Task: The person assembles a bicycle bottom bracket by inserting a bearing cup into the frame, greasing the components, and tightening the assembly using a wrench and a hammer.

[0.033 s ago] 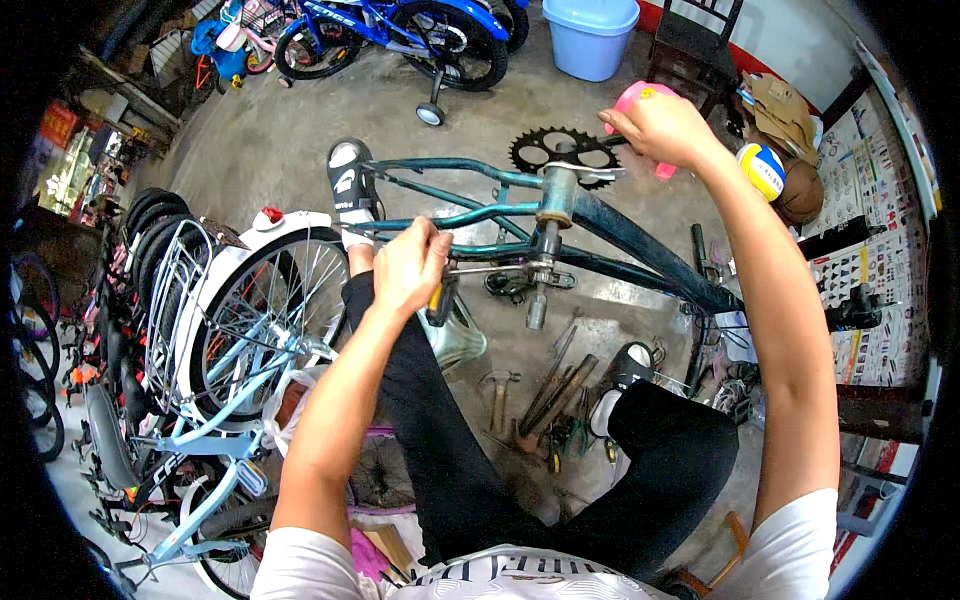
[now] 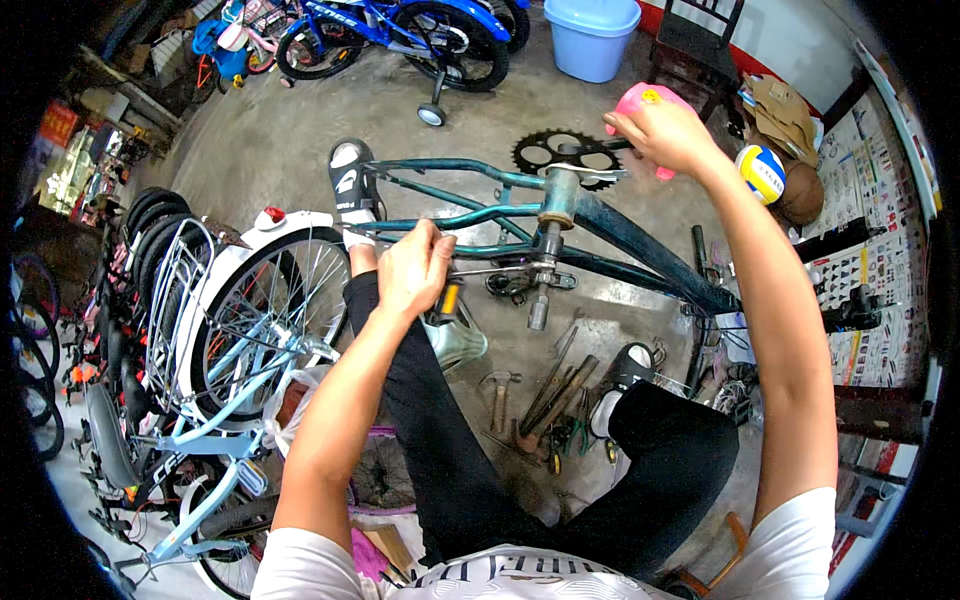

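A light-blue bicycle [image 2: 225, 445] crowds the floor's [image 2: 240, 140] left side; a blue bin [image 2: 590, 45] stands toward its far edge, a hammer [image 2: 499, 400] nearer. A shoe [image 2: 347, 185] sits by the stay ends of the teal frame [image 2: 640, 243]. Mid-floor, the frame runs lengthwise left to right, stays pointing left, thick tubes slanting nearer rightward. The left hand [image 2: 410, 268] clenches a silver bar [image 2: 495, 267]; the right hand [image 2: 665, 130] curls around a pink piece [image 2: 640, 97].

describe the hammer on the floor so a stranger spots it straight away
Find the dark green bike frame stretching across the middle of the view. Below it in the picture, between the person's black-trousered legs, tools lie on the grey floor. The hammer is at the left of them: a metal head crossing a straight handle in a T, unlike the plain dark bars to its right.
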